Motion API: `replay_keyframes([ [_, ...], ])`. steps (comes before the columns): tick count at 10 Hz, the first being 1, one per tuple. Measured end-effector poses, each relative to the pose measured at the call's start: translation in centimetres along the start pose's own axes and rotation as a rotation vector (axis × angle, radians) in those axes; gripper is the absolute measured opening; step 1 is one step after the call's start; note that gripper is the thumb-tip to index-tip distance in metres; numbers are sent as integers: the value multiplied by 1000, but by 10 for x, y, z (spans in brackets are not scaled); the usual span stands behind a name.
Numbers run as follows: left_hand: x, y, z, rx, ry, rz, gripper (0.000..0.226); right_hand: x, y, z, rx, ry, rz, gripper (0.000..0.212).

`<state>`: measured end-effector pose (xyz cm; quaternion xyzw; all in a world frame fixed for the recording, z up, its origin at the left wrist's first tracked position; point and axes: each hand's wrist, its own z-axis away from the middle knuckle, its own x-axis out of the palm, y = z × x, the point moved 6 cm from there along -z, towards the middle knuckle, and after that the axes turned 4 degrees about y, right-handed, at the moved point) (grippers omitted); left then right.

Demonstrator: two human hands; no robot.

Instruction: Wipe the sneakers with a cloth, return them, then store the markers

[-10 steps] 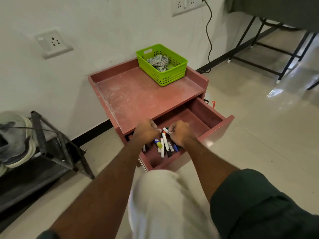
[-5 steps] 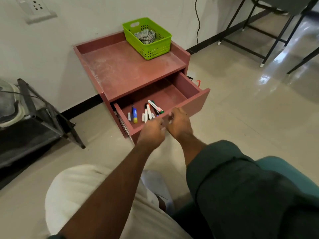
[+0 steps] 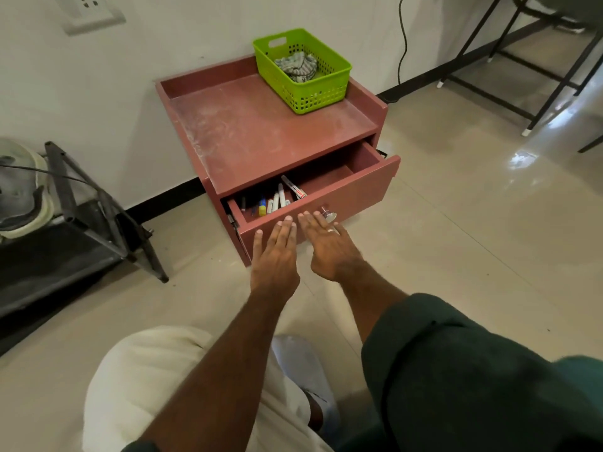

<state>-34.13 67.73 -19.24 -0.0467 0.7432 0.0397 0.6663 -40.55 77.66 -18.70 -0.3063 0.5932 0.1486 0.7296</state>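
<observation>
Leftmost, a dark rack (image 3: 98, 216) holds one pale sneaker (image 3: 19, 197) at the picture's edge. Next comes the red desk (image 3: 261, 135), its single drawer (image 3: 326, 203) partly pulled out. Inside, the markers (image 3: 277, 199) lie bunched at the drawer's left end; about seven show, though overlap makes the count unsure. Most lie with long axes running front to back, while one longer white marker (image 3: 293, 187) slants toward the back left. Both hands are released, fingers straight: the left hand (image 3: 275, 252) and right hand (image 3: 326, 243) lie flat against the drawer front, side by side, beside its one metal knob (image 3: 328, 214). One green basket (image 3: 301, 70) on the desk's back right corner holds a crumpled cloth (image 3: 297, 66).
</observation>
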Motion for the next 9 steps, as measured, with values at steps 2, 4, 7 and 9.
replay_keyframes([
  [2,15,-42,-24,-151,47,-93,93,8,-14,-55,-1,-26,69,88],
  [4,29,-74,-42,-104,25,-129,99,17,-16,-85,-63,-8,43,88],
  [7,46,-92,-67,-125,-9,-71,101,21,-20,-115,-4,-25,72,81],
  [9,36,-86,-68,-24,-172,-38,97,3,-26,-105,79,-51,-8,77],
])
